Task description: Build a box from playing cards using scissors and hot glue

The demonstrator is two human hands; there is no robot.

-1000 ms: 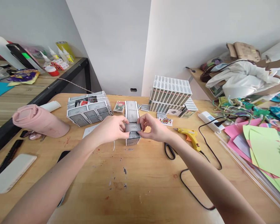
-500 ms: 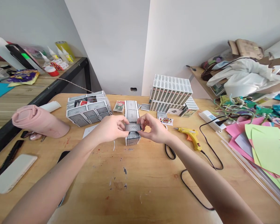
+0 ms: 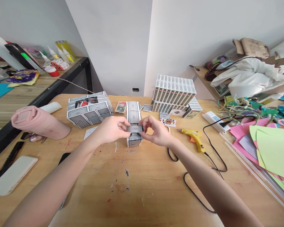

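Between my two hands lies a patterned playing card (image 3: 135, 128), pinched at its left end by my left hand (image 3: 115, 129) and at its right end by my right hand (image 3: 155, 130). It sits across the top of a long narrow block covered in playing cards (image 3: 133, 111), which stands on the table and points away from me. The front face of the block shows below my fingers. Behind my left hand is a box made of playing cards (image 3: 90, 114) with loose things inside. A small card pack (image 3: 120, 107) lies beside the block.
Stacked card packs (image 3: 172, 94) stand at the back right. A yellow glue gun (image 3: 194, 138) lies right of my hand, its black cable looping to a power strip (image 3: 215, 122). A pink tumbler (image 3: 42, 124) lies left; coloured paper (image 3: 272, 151) covers the right edge.
Almost nothing differs. Both hands keep their hold on the card at the same spot, and the view has shifted very slightly.
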